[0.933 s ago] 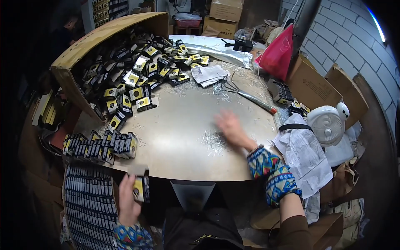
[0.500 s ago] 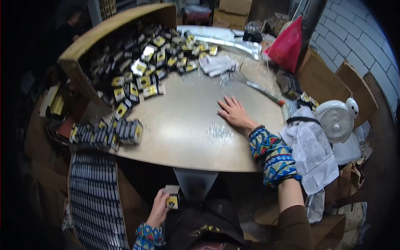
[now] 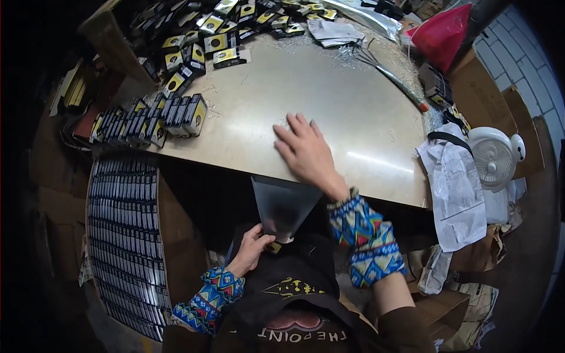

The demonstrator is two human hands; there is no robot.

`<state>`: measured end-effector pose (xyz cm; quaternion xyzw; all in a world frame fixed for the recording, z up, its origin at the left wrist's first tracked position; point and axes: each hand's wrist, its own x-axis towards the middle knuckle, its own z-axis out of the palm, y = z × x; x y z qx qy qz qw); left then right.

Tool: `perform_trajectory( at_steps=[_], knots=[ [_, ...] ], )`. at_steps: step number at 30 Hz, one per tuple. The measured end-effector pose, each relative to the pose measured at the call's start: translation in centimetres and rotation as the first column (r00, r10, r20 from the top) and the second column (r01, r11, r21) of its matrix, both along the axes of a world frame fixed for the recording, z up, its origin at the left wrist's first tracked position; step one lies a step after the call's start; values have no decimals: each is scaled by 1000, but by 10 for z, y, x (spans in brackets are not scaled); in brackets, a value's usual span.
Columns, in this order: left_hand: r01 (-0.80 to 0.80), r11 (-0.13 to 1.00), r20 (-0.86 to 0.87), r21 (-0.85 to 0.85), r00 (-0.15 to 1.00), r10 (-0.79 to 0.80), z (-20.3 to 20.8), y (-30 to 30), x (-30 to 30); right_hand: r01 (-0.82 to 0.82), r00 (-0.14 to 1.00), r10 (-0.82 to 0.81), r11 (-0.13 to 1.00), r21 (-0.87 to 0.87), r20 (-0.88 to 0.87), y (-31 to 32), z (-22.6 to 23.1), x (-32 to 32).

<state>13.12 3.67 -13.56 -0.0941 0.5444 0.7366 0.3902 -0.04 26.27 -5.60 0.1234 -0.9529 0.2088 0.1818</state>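
Observation:
My right hand [image 3: 306, 150] lies flat on the pale tabletop [image 3: 347, 106] by its front edge, fingers stretched out and holding nothing visible. Right below it, a grey tapering chute [image 3: 268, 191] hangs from that edge. At the chute's narrow lower end, my left hand [image 3: 253, 250] pinches a small black-and-yellow box [image 3: 272, 247]. Most of this box is hidden by the chute and my fingers. A dark patch shows inside the chute, though I cannot make out what it is. Patterned sleeve covers are on both forearms.
Small boxes [image 3: 226, 56] are heaped at the back left, with a standing row [image 3: 185, 115] by the left edge. A carton of packed boxes [image 3: 123, 229] stands lower left. At right are a tool with a long handle [image 3: 406, 94], a white bag [image 3: 456, 188] and a white fan [image 3: 493, 159].
My right hand has swept toward me to the front edge, and the heap of small shiny pieces is gone from the tabletop. My left hand brought the box up under the chute. The view tilted down.

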Motion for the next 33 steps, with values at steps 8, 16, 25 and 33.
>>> perform_trajectory(
  at_steps=[8,16,25,33],
  knots=[
    [-229,973,168,-37,958,231,8,8,20,16,996,-13,999,-34,92,-49,29,95],
    [-121,993,-8,-14,993,121,13,8,28,25,975,36,962,-272,218,-28,32,130],
    [-134,780,-645,-611,656,-392,-5,-4,39,-144,906,301,880,-452,299,-54,-18,171],
    [-298,817,-747,-494,626,-223,38,-12,34,-174,963,243,889,-424,116,-66,-14,180]
  ],
)
